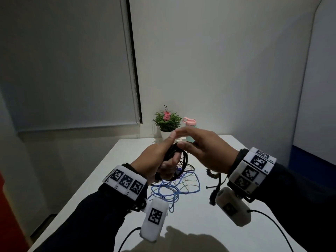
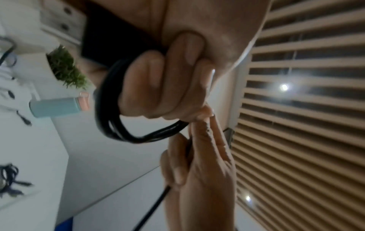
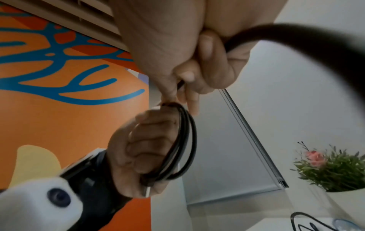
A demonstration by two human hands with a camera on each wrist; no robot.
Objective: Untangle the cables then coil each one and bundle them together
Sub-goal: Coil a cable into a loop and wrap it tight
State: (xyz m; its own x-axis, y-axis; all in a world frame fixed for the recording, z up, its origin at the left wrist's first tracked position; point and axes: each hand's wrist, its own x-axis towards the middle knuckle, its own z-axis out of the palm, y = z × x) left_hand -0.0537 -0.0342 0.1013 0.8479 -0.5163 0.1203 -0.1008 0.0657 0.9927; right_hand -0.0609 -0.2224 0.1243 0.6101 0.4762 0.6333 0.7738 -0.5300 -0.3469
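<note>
My left hand point(image 1: 168, 161) is raised above the white table point(image 1: 101, 180), its fingers curled through a coil of black cable point(image 1: 182, 157). In the left wrist view the coil point(image 2: 107, 109) loops round the curled fingers point(image 2: 158, 81). My right hand point(image 1: 184, 141) meets it from the right, thumb and fingers pinching the same cable at the top of the coil. In the right wrist view the free run of black cable point(image 3: 296, 32) passes through that hand's curled fingers point(image 3: 207, 51) down to the coil point(image 3: 187, 140). A tangle of blue and pale cables point(image 1: 174, 188) lies on the table under the hands.
A second black cable point(image 1: 213, 180) with its plug lies on the table below my right wrist. At the far edge stand a potted plant point(image 1: 167, 120) and a mint bottle with a pink lid point(image 1: 190, 124). Walls and a blind close in behind.
</note>
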